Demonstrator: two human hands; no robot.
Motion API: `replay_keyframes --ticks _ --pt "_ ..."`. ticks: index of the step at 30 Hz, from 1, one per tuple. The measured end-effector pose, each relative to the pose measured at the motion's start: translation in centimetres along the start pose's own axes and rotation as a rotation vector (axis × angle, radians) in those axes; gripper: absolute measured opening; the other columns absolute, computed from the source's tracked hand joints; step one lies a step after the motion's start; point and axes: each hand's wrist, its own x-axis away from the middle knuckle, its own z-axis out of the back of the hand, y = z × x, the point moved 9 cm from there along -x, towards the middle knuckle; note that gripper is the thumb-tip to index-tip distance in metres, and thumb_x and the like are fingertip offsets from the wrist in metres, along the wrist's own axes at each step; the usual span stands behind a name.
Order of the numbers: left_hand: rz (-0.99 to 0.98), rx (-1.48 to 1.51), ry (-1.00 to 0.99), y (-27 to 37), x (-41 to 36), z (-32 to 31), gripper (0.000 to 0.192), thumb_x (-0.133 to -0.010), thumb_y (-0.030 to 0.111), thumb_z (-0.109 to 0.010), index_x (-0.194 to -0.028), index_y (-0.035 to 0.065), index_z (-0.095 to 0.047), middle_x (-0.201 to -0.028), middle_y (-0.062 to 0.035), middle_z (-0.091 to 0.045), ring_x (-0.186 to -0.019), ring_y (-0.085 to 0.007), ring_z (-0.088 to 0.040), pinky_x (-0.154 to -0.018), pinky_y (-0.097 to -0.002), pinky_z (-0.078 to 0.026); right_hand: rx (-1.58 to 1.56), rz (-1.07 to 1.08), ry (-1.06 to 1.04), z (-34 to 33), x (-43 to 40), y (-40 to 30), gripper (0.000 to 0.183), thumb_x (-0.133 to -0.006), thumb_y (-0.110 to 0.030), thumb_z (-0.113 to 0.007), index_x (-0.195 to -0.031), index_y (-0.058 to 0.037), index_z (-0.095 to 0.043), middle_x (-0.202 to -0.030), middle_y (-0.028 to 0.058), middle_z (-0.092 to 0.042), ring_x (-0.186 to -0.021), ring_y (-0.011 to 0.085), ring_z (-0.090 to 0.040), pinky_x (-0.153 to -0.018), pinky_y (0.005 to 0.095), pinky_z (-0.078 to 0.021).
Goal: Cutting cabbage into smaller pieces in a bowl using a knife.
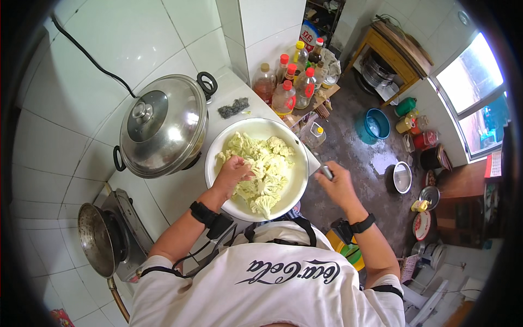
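A white enamel basin (300, 180) stands on the counter in front of me, holding many pale cauliflower florets (265, 184). My left hand (233, 175) is over the basin's left side, thumb and fingers drawn together against a floret. Whether they grip that floret is hard to tell. Out past the basin's right rim, my right hand (338, 180) is closed around a grey metal handle (327, 172), which looks like a knife's. Its blade cannot be told clearly from the pale counter corner beside it.
A lidded steel wok (171, 126) stands left of the basin, near a steel wool scourer (233, 108). Farther left, an open wok (98, 241) rests on a gas stove (132, 229). Several bottles (284, 98) crowd beyond the counter edge. A blue bucket (378, 124) is on the floor.
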Motion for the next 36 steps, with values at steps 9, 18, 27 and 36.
replay_keyframes --ticks 9,18,27,36 --pt "-0.007 0.229 -0.076 -0.1 1.1 -2.4 0.022 -0.084 0.011 -0.057 -0.103 0.0044 -0.047 -0.096 -0.0059 -0.053 -0.087 -0.0168 -0.056 -0.083 -0.0325 -0.049 -0.087 0.195 -0.215 -9.0 -1.6 -7.6 0.024 -0.073 -0.015 -0.072 -0.085 -0.0010 -0.056 -0.070 0.0085 -0.055 -0.060 0.0163 -0.050 -0.056 0.0289 -0.0428" --pt "0.008 0.371 -0.124 -0.2 2.8 -3.6 0.015 -0.091 0.014 -0.050 -0.105 0.0095 -0.050 -0.104 -0.0021 -0.053 -0.101 -0.0147 -0.050 -0.094 -0.0402 -0.038 0.047 0.284 -0.139 -11.9 -1.0 -8.3 0.021 -0.070 -0.013 -0.071 -0.082 -0.0018 -0.059 -0.073 0.0151 -0.056 -0.066 0.0307 -0.057 -0.059 0.0355 -0.0459" --pt "-0.074 0.403 -0.123 -1.7 2.2 -2.4 0.013 -0.091 0.010 -0.046 -0.103 0.0099 -0.051 -0.103 -0.0023 -0.053 -0.097 -0.0148 -0.051 -0.087 -0.0380 -0.040 -0.068 0.234 -0.249 -13.1 -0.9 -8.0 0.008 -0.070 -0.007 -0.062 -0.074 -0.0003 -0.059 -0.066 0.0157 -0.057 -0.057 0.0265 -0.055 -0.056 0.0339 -0.0439" --pt "-0.041 0.459 0.160 -0.6 2.2 1.2 0.020 -0.092 0.009 -0.038 -0.106 -0.0041 -0.044 -0.105 -0.0155 -0.053 -0.100 -0.0280 -0.058 -0.089 -0.0417 -0.046 -0.083 0.189 -0.399 -13.7 0.3 -8.0 0.015 -0.070 -0.008 -0.062 -0.083 -0.0004 -0.060 -0.068 0.0179 -0.056 -0.060 0.0301 -0.055 -0.058 0.0351 -0.0443"
